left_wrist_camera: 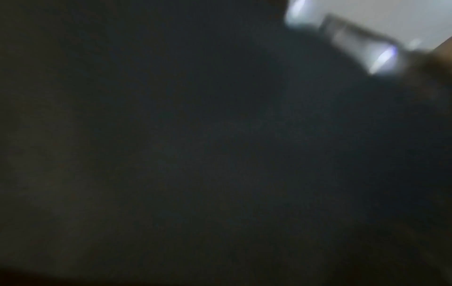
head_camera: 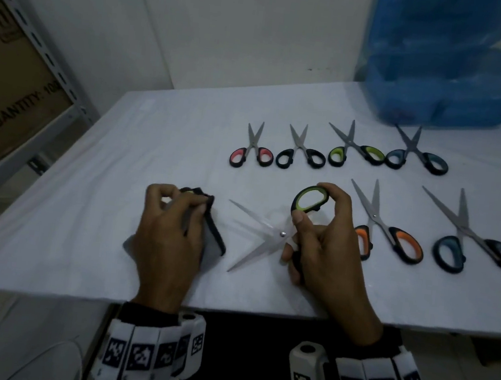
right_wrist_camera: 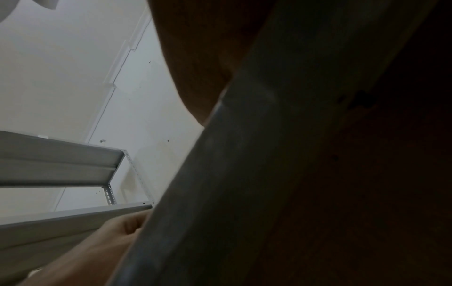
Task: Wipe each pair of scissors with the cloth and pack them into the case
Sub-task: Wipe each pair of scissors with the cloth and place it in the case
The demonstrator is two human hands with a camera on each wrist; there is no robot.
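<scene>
In the head view my right hand grips the green-and-black handles of a large pair of scissors, thumb and fingers round the upper loop. Its blades are spread wide and point left over the table. My left hand holds a bunched grey cloth with a dark edge, just left of the blade tips and apart from them. The open blue case stands at the back right. The left wrist view is dark and blurred. In the right wrist view a grey blade crosses close to the lens.
Several other scissors lie on the white table: pink, black, green and blue pairs in a back row, then orange and large blue pairs to the right. A metal shelf with cardboard boxes stands left.
</scene>
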